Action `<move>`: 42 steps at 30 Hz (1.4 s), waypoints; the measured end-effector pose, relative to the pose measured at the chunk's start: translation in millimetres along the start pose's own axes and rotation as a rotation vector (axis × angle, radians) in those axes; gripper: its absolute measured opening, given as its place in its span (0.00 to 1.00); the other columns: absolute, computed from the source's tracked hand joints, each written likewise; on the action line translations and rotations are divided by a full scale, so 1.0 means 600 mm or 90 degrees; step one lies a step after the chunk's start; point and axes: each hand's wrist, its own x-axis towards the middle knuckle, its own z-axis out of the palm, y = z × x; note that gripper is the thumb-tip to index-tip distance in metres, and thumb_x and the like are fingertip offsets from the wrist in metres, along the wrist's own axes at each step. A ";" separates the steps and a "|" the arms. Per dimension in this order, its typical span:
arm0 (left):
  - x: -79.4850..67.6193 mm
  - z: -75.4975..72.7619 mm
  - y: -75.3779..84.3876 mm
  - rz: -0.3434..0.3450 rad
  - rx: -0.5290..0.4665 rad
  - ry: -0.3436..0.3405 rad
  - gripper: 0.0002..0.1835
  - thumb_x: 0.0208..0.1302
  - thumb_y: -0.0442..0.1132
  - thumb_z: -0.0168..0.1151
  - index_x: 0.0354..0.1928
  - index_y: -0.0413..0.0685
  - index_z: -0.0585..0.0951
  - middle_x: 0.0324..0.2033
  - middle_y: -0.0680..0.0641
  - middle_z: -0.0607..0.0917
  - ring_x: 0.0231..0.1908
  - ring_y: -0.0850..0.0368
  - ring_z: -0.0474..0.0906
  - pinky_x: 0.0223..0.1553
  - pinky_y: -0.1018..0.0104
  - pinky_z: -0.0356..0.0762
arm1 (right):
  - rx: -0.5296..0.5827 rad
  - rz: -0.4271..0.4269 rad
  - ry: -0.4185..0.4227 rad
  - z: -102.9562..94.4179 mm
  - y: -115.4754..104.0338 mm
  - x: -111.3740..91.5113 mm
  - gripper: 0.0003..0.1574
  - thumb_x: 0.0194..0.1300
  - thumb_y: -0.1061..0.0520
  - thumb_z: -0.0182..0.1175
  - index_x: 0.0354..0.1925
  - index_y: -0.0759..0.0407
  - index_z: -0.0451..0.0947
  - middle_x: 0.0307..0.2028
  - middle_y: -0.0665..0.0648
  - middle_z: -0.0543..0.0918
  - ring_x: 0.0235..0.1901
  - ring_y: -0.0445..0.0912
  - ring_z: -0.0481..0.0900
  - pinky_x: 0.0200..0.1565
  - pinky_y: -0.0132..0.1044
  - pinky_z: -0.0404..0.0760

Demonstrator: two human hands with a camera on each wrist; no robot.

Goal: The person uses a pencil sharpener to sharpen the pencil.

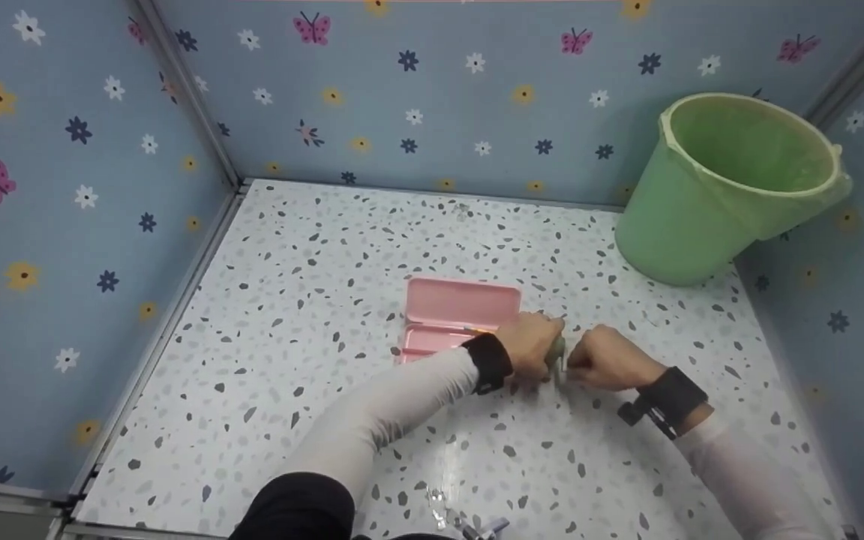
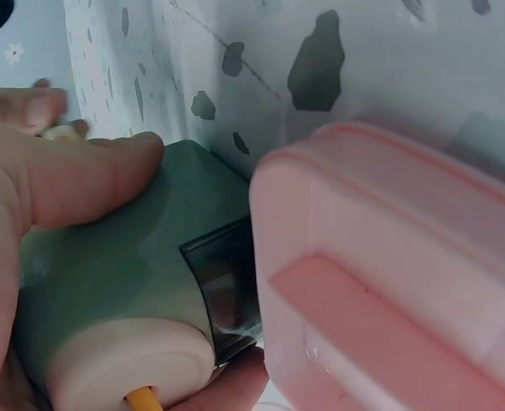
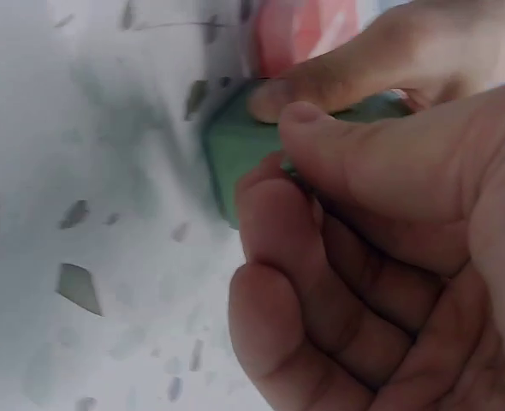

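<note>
A green hand-crank pencil sharpener (image 2: pixel 133 257) stands on the speckled table, partly covered by the left hand (image 1: pixel 533 346), which grips its body. In the left wrist view, a yellow pencil (image 2: pixel 143 399) sits in the round pale front of the sharpener, and a dark see-through shavings drawer (image 2: pixel 227 282) shows on its side. Curled fingers and thumb of the right hand (image 1: pixel 616 360) pinch the crank at the back; a pale knob (image 2: pixel 62 133) shows between them. An open pink pencil case (image 1: pixel 463 301) lies just left of the sharpener, partly behind the left hand and forearm.
A tall light green bucket (image 1: pixel 683 217) stands at the back right corner. Flower-patterned panels (image 1: pixel 447 90) enclose the table at the back and sides. Small shiny items (image 1: pixel 481 529) are at the near edge, close to the person's body.
</note>
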 end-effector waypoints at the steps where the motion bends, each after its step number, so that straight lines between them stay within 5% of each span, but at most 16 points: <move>1: 0.001 -0.002 0.000 -0.003 -0.006 -0.002 0.31 0.27 0.51 0.75 0.36 0.57 0.68 0.25 0.56 0.72 0.26 0.58 0.69 0.26 0.66 0.69 | -0.011 0.000 0.002 -0.007 -0.004 0.000 0.09 0.49 0.49 0.68 0.17 0.38 0.80 0.11 0.35 0.73 0.09 0.32 0.66 0.13 0.30 0.67; 13: 0.007 -0.013 -0.009 0.008 -0.001 0.012 0.32 0.28 0.51 0.77 0.36 0.56 0.68 0.26 0.54 0.72 0.26 0.57 0.70 0.25 0.64 0.69 | -0.146 -0.030 0.033 -0.045 -0.023 0.018 0.19 0.36 0.63 0.63 0.12 0.36 0.73 0.12 0.34 0.69 0.12 0.34 0.65 0.17 0.32 0.66; 20: 0.006 -0.010 -0.007 0.006 -0.022 0.001 0.30 0.29 0.51 0.76 0.35 0.57 0.67 0.26 0.55 0.72 0.26 0.58 0.70 0.25 0.65 0.69 | -0.195 -0.007 0.035 -0.050 -0.029 0.014 0.18 0.38 0.61 0.64 0.12 0.37 0.70 0.13 0.33 0.66 0.13 0.36 0.64 0.17 0.33 0.65; 27: 0.003 -0.018 -0.007 0.008 -0.032 -0.004 0.31 0.30 0.50 0.76 0.36 0.57 0.67 0.26 0.56 0.72 0.27 0.58 0.70 0.26 0.66 0.69 | -0.269 -0.029 0.127 -0.065 -0.012 0.024 0.13 0.46 0.60 0.65 0.14 0.47 0.71 0.13 0.41 0.65 0.13 0.42 0.64 0.15 0.40 0.64; 34: 0.001 -0.013 -0.008 0.017 -0.043 -0.024 0.31 0.30 0.49 0.77 0.37 0.58 0.68 0.27 0.57 0.73 0.28 0.60 0.70 0.28 0.67 0.69 | -0.235 0.009 0.144 -0.053 0.030 0.047 0.09 0.44 0.61 0.66 0.17 0.47 0.80 0.13 0.40 0.69 0.14 0.41 0.67 0.18 0.40 0.67; 42: 0.000 -0.004 -0.004 0.041 -0.030 -0.006 0.31 0.29 0.47 0.76 0.38 0.56 0.69 0.28 0.56 0.73 0.29 0.60 0.71 0.31 0.68 0.70 | -0.160 0.082 0.097 -0.006 0.057 0.053 0.14 0.39 0.63 0.65 0.10 0.44 0.78 0.09 0.38 0.68 0.10 0.39 0.63 0.13 0.35 0.63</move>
